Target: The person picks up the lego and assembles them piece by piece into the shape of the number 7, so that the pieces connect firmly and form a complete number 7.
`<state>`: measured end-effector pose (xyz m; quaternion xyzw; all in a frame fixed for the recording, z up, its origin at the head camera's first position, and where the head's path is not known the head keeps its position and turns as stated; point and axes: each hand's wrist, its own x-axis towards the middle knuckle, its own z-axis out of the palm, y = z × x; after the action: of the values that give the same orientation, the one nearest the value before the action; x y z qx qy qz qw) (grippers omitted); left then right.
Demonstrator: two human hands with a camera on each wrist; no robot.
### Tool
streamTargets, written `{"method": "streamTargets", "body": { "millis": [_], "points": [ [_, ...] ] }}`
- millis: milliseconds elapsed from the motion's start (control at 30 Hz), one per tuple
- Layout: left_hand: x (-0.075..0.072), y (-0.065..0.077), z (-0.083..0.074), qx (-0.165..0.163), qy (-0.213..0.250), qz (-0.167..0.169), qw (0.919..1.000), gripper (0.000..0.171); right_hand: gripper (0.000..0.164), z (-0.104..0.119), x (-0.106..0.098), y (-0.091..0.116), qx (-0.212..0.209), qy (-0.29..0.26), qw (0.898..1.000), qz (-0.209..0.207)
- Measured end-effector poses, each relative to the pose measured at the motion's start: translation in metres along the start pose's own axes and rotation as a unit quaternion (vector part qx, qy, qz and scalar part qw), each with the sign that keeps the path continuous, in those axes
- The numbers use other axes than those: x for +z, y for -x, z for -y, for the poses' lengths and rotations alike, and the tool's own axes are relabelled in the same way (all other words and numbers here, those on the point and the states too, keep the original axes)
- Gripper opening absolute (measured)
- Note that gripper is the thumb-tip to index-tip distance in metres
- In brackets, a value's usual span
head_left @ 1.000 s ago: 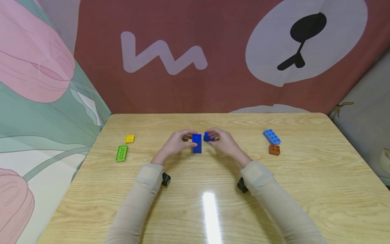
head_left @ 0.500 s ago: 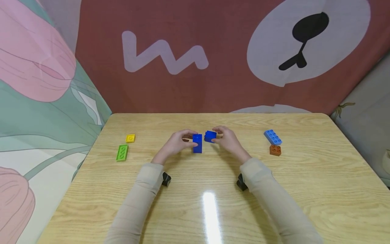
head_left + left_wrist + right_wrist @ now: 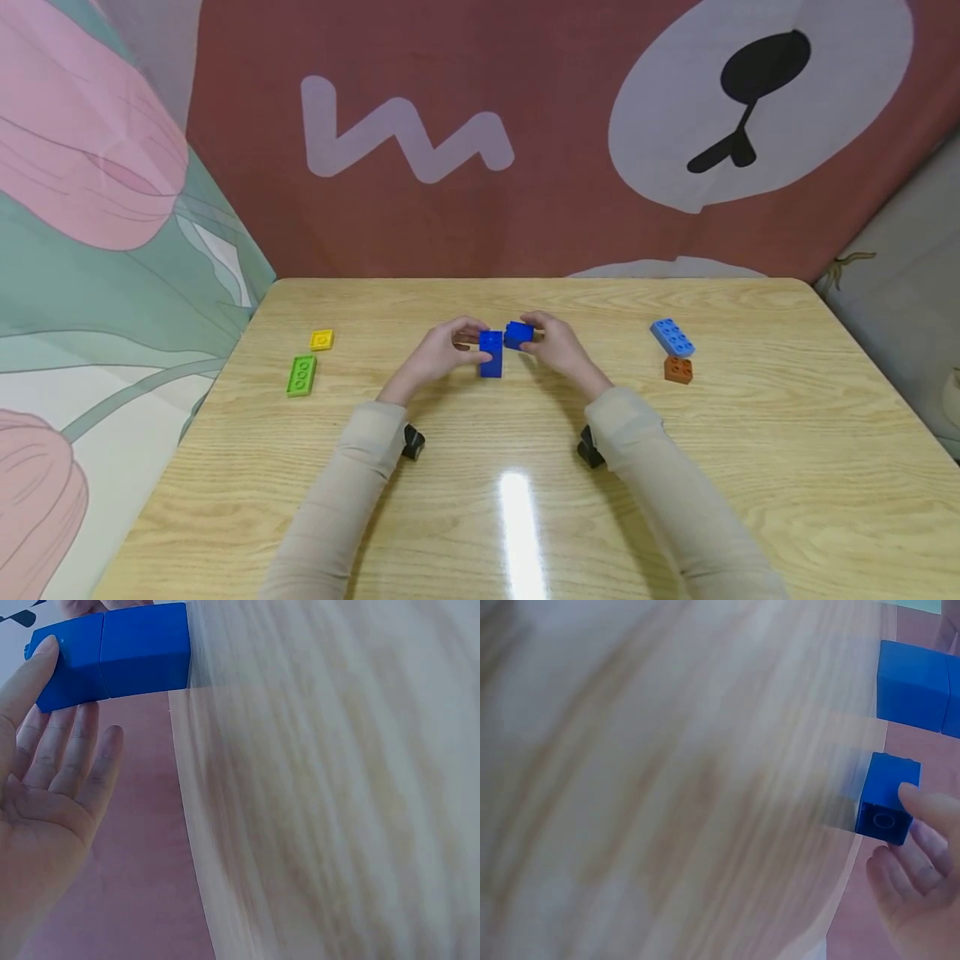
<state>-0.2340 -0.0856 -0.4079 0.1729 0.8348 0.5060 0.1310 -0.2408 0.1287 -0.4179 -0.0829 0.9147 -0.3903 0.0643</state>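
Observation:
My left hand (image 3: 438, 350) pinches a stack of two blue building bricks (image 3: 492, 367) between thumb and fingers at the middle of the table. In the left wrist view the seam between the stacked bricks (image 3: 142, 652) shows, with the thumb on the upper one. Just to the right, my right hand (image 3: 561, 346) grips a single blue building brick (image 3: 517, 335) by thumb and fingertips. That brick (image 3: 889, 780) lies tilted on its side in the right wrist view, its hollow underside with a ring visible. A narrow gap separates it from the stack.
On the left of the wooden table (image 3: 465, 517) lie a yellow brick (image 3: 322, 339) and a green brick (image 3: 302, 376). A light blue brick (image 3: 672, 337) and a brown brick (image 3: 678, 370) lie on the right. A printed cloth (image 3: 555, 225) hangs behind the far edge.
My right hand has shifted slightly right and turned the single blue brick, which now shows more between its fingers. The left hand has moved the stack a little to the right.

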Motion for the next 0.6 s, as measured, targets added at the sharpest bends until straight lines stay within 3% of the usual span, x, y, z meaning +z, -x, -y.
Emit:
{"method": "streamTargets", "body": {
  "millis": [333,600],
  "points": [
    [0.0017,-0.0010,0.0006,-0.003,0.001,0.001,1.0000,0.042,0.048,-0.0036,-0.0016,-0.0005,0.019,0.007,1.000,-0.022],
    [0.0055,-0.0008,-0.0003,0.009,0.013,-0.008,0.9998,0.041,0.057,-0.0010,-0.0074,0.0044,0.016,-0.048,0.999,-0.018]
  ]
}}
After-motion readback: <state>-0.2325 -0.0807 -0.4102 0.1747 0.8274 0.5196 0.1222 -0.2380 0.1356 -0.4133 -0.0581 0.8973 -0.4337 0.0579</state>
